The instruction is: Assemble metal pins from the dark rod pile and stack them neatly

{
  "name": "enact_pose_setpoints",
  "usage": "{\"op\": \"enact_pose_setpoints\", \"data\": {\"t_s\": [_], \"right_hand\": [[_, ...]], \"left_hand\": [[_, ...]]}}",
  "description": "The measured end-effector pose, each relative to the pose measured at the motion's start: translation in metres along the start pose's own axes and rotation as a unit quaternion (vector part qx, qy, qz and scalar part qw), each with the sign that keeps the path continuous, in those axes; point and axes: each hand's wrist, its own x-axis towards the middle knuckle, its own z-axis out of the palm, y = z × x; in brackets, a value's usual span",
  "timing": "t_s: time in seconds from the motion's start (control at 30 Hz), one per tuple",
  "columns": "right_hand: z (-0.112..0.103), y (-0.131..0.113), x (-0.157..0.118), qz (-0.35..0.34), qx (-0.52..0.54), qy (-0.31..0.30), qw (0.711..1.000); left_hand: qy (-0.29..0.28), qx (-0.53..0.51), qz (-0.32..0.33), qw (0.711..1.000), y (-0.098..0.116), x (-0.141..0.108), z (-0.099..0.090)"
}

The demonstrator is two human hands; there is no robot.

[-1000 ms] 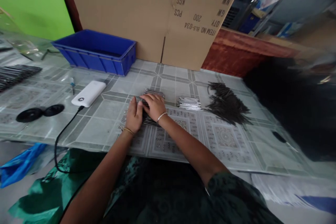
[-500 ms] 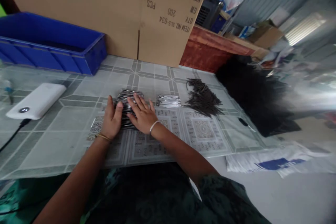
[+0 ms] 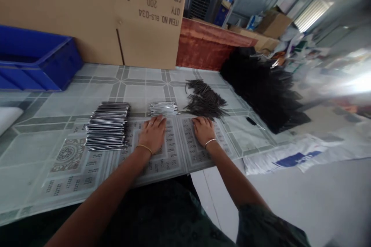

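My left hand (image 3: 152, 134) reaches the near edge of a small bundle of shiny metal rods (image 3: 163, 108); its fingers hide whether it grips any. At the near edge of a loose pile of dark thin strips (image 3: 206, 100), my right hand (image 3: 204, 130) has its fingertips by the strips, and what they hold, if anything, is too small to tell. A larger stack of thin metal rods (image 3: 108, 126) lies in a neat row left of my left hand, untouched.
A blue crate (image 3: 40, 60) stands at the back left before a large cardboard sheet (image 3: 147, 42). A black heap (image 3: 257, 88) lies along the right side. A small black-handled tool (image 3: 251, 121) rests on the patterned tabletop (image 3: 139, 90). A white device (image 3: 9, 117) is at the left edge.
Both hands have left the large rod stack and moved right, the left to the small bundle, the right to the dark strips. The view has shifted right.
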Motion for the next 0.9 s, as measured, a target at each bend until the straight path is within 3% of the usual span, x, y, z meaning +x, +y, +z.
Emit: {"op": "enact_pose_setpoints", "data": {"t_s": [0.13, 0.3, 0.43, 0.53, 0.73, 0.9], "right_hand": [[-0.004, 0.006, 0.001, 0.004, 0.001, 0.023, 1.000], [-0.006, 0.020, 0.010, -0.016, 0.000, -0.014, 1.000], [-0.009, 0.026, 0.013, -0.026, 0.022, 0.015, 0.999], [-0.009, 0.029, 0.014, 0.009, 0.028, 0.011, 0.999], [-0.008, 0.033, 0.015, -0.020, 0.029, -0.028, 0.999], [-0.018, 0.040, 0.023, 0.006, 0.067, -0.075, 0.995]], "left_hand": [[0.002, 0.037, -0.009, 0.999, 0.007, 0.022, 0.012], [-0.007, 0.118, -0.017, 0.993, 0.008, 0.031, 0.009], [-0.036, 0.124, -0.024, 0.991, 0.006, 0.035, 0.006], [-0.045, 0.108, -0.004, 0.993, 0.001, 0.033, 0.004], [-0.079, 0.141, -0.004, 0.987, -0.010, 0.025, -0.003], [-0.103, 0.120, 0.026, 0.987, -0.020, 0.007, -0.011]]}}
